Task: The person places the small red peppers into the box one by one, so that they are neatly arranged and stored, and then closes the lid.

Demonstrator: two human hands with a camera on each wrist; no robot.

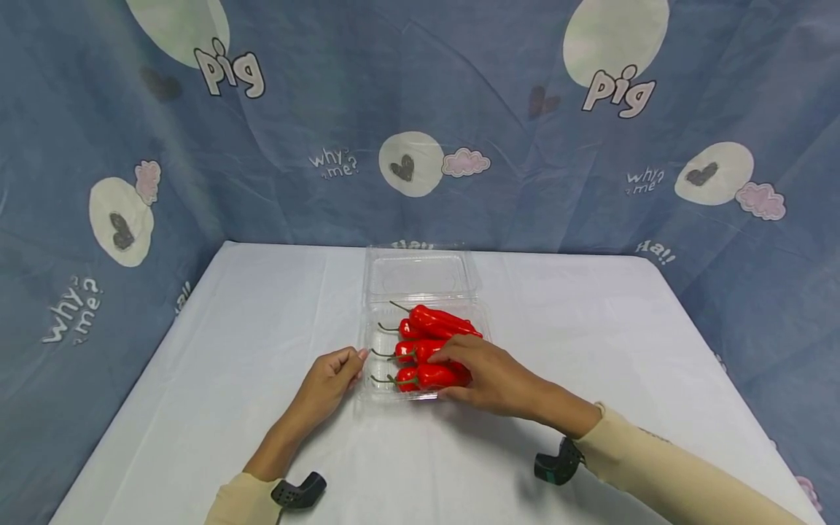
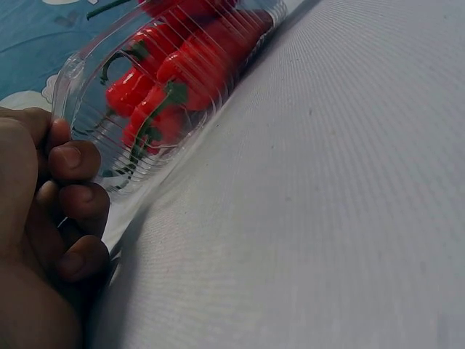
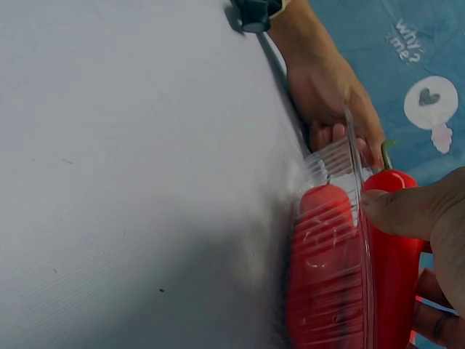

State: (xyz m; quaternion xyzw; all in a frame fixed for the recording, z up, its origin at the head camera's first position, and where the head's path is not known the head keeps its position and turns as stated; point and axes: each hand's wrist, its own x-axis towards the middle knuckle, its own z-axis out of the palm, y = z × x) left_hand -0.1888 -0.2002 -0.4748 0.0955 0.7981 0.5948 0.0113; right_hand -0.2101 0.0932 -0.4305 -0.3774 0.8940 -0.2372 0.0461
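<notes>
A clear plastic clamshell box [image 1: 370, 337] lies on the table with its lid [image 1: 420, 275] folded back away from me. Several red chili peppers [image 1: 441, 321] with green stems fill its base, the stems pointing left. My left hand [image 1: 331, 379] pinches the box's left rim between thumb and curled fingers, as the left wrist view also shows. Over the front right of the box, my right hand [image 1: 495, 375] holds a red pepper [image 3: 396, 254] between thumb and fingers, just inside the near wall. Part of that pepper is hidden under the hand.
A white cloth covers the table [image 1: 262, 306]. Behind and beside it hangs a blue printed curtain [image 1: 512, 204]. Each wrist wears a dark camera mount [image 1: 560, 461] over a beige sleeve [image 1: 656, 459].
</notes>
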